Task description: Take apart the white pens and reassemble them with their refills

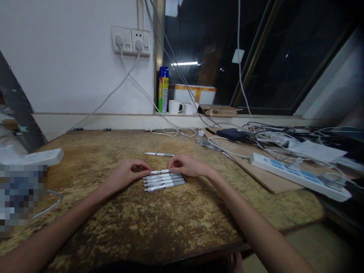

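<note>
A white pen (159, 171) lies crosswise between my hands, at the far side of a row of several similar pens (162, 183) with white barrels and grey ends. The fingertips of my left hand (127, 172) pinch its left end. Its right end is between the thumb and fingers of my right hand (187, 165), which hide that tip. Beyond this row a single white and grey pen (157, 154) lies apart, its right end reaching my right hand's knuckles. All of them rest on the worn wooden table (170, 223).
On the right, a white power strip (298, 176) lies over a brown board (270, 182), with tangled cables (273, 136) behind. Another power strip (45, 156) sits at the left. A spray can (163, 91) and white mug (174, 107) stand on the windowsill. The table's front edge is near me.
</note>
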The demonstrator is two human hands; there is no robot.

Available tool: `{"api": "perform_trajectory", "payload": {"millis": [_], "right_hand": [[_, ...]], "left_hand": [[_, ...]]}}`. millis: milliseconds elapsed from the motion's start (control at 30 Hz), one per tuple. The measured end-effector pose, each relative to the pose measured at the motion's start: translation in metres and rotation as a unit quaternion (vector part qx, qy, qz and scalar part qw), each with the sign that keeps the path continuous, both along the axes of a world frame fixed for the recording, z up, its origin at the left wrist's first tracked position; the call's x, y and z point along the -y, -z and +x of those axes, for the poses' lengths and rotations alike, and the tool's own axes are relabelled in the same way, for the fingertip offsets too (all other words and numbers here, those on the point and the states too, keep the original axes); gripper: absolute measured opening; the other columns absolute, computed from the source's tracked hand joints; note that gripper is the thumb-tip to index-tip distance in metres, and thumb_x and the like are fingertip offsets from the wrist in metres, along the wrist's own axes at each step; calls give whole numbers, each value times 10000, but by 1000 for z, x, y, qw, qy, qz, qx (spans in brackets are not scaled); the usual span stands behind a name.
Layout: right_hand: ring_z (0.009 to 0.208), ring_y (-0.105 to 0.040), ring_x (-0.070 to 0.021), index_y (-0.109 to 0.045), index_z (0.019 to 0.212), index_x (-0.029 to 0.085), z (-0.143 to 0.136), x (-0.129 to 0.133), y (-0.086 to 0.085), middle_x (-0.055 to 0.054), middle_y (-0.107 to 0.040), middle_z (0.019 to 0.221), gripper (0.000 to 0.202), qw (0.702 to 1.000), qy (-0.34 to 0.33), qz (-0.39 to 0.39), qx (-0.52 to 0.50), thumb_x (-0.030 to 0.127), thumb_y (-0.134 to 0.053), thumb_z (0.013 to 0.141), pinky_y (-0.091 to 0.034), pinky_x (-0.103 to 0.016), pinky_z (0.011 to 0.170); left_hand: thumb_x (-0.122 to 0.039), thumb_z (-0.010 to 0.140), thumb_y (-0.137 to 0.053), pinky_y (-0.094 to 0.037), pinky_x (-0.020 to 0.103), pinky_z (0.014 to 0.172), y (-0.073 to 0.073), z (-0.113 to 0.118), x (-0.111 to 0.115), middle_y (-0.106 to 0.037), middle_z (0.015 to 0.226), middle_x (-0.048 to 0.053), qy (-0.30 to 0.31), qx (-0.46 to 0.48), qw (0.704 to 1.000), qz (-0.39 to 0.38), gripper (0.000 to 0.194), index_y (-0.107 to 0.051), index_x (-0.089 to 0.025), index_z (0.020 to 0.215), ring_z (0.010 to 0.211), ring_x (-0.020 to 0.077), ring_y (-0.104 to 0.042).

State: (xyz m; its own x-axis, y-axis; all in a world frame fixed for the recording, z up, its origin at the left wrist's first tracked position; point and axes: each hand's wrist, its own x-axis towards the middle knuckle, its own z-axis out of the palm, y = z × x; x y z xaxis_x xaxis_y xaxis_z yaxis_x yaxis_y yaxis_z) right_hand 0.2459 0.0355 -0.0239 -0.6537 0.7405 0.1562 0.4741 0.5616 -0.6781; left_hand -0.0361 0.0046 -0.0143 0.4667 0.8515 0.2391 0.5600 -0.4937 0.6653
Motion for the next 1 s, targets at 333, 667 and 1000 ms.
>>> {"api": "perform_trajectory", "payload": {"millis": [333,667,1000], "right_hand": [[876,-588,-174,-691,996,141,-4,-3,3,-77,-671,963,170,969,179,168,25,228,-551,956,-433,-282,792],[1035,-548,-223,-655,1052,137,-12,-27,27,-113,-641,1067,161,944,252,205,57,240,-578,956,-411,-332,937],[964,-573,-209,-666,947,125,-14,-19,10,-101,-665,985,133,951,223,215,-14,234,-592,962,-423,-339,892]], "left_hand": [[-553,951,-499,-469,301,768,-13,4,9,-769,936,35,-15,-55,998,-4,437,-770,-214,904,859,229,-666],[-582,989,-410,-470,315,838,-7,1,5,-771,958,29,-24,-58,998,27,511,-756,-213,916,902,252,-669],[-433,973,-510,-434,421,984,-2,-1,1,-699,1159,69,-97,-92,973,187,355,-654,-206,1205,1091,279,-585]]}}
